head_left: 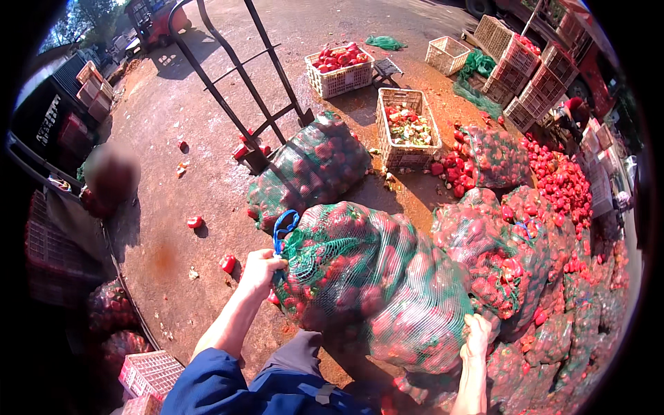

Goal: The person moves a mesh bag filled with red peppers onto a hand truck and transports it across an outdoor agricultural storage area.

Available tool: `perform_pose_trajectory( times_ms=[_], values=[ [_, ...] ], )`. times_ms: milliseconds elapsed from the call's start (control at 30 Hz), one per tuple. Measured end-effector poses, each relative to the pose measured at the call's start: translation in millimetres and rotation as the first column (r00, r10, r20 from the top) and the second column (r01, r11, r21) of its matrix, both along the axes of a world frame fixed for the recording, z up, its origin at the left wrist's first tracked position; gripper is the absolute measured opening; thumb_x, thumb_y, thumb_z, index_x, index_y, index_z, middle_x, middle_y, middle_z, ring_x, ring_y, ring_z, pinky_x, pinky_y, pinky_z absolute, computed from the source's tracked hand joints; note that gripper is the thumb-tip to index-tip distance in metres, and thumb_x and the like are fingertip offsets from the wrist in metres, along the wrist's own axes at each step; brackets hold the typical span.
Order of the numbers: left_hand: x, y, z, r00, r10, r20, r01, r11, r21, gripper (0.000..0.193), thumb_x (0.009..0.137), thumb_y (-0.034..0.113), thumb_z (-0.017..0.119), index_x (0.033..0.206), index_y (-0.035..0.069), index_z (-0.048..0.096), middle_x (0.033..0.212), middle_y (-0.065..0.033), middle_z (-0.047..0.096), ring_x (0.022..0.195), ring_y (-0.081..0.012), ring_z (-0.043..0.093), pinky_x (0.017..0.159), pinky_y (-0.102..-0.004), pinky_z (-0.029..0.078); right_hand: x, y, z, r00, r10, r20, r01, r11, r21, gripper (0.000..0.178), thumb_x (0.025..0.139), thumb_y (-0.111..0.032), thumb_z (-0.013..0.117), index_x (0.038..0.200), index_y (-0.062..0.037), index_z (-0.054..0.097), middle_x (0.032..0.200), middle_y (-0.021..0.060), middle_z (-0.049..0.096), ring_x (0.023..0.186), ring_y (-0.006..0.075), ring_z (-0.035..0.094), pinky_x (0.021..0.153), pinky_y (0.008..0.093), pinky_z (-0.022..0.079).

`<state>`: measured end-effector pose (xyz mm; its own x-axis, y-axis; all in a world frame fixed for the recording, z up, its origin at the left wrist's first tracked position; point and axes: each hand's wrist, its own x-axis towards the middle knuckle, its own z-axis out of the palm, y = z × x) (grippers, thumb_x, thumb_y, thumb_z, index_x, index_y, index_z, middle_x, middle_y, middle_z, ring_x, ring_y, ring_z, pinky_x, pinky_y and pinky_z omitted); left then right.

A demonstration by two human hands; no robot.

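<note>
A large green mesh sack of red peppers lies across in front of me, full and bulging. My left hand grips its gathered left end, just below a loop of blue cord that ties the neck. At the other end, my right hand is closed on the mesh at the sack's lower right corner. Beyond it, another filled mesh sack rests at the foot of a black hand truck. What lies directly under the sack I hold is mostly hidden.
More filled sacks are heaped on the right, beside a spread of loose red peppers. Crates stand ahead, one with peppers, one with scraps. Single peppers dot the ground at left. A person is near the left edge.
</note>
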<state>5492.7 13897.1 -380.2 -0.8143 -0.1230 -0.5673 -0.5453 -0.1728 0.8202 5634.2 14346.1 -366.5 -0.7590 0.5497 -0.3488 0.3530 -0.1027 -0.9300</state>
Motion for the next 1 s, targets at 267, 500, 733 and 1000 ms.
perform_pose_trajectory(
  times_ms=[267, 500, 733, 1000],
  values=[
    [-148.0, -194.0, 56.6, 0.777, 0.335, -0.532, -0.417, 0.908, -0.036, 0.016, 0.084, 0.014, 0.056, 0.093, 0.001, 0.059, 0.088, -0.0087, 0.064, 0.072, -0.0168, 0.059, 0.070, -0.0284, 0.047, -357.7, -86.3, 186.4, 0.653, 0.531, -0.540, -0.364, 0.845, 0.391, 0.039, 0.089, -0.021, 0.055, 0.120, 0.0043, 0.054, 0.104, 0.0072, 0.060, 0.096, 0.0119, 0.054, 0.086, 0.0256, 0.041],
    [-79.7, -265.9, -173.1, 0.961, -0.139, 0.238, 0.270, 0.649, -0.711, 0.068, 0.076, 0.024, 0.068, 0.133, -0.001, 0.042, 0.130, -0.0203, 0.052, 0.117, -0.0272, 0.053, 0.097, -0.0324, 0.042, -343.4, -76.3, 65.3, 0.702, 0.605, -0.376, -0.536, 0.796, 0.280, 0.053, 0.085, -0.017, 0.058, 0.135, -0.0070, 0.043, 0.125, 0.0114, 0.054, 0.116, 0.0206, 0.050, 0.100, 0.0332, 0.036],
    [114.2, -108.9, -227.5, 0.353, -0.612, 0.708, 0.931, 0.153, -0.331, 0.041, 0.078, 0.037, 0.059, 0.108, 0.010, 0.066, 0.106, -0.0147, 0.065, 0.103, -0.0290, 0.061, 0.090, -0.0353, 0.047, 181.6, 32.5, -248.6, 0.504, 0.393, 0.769, -0.586, 0.809, -0.029, 0.050, 0.079, -0.015, 0.064, 0.126, -0.0023, 0.051, 0.121, 0.0158, 0.059, 0.111, 0.0270, 0.057, 0.094, 0.0338, 0.045],
    [139.4, -38.8, -295.1, -0.251, -0.793, 0.555, 0.556, -0.588, -0.588, 0.020, 0.078, 0.021, 0.057, 0.090, 0.012, 0.070, 0.094, -0.0108, 0.067, 0.093, -0.0285, 0.063, 0.080, -0.0362, 0.051, 531.7, -17.3, -207.6, 0.458, 0.191, 0.868, -0.306, 0.951, -0.048, 0.039, 0.077, -0.031, 0.065, 0.107, -0.0064, 0.067, 0.109, 0.0137, 0.065, 0.105, 0.0263, 0.060, 0.093, 0.0328, 0.045]
  ],
)
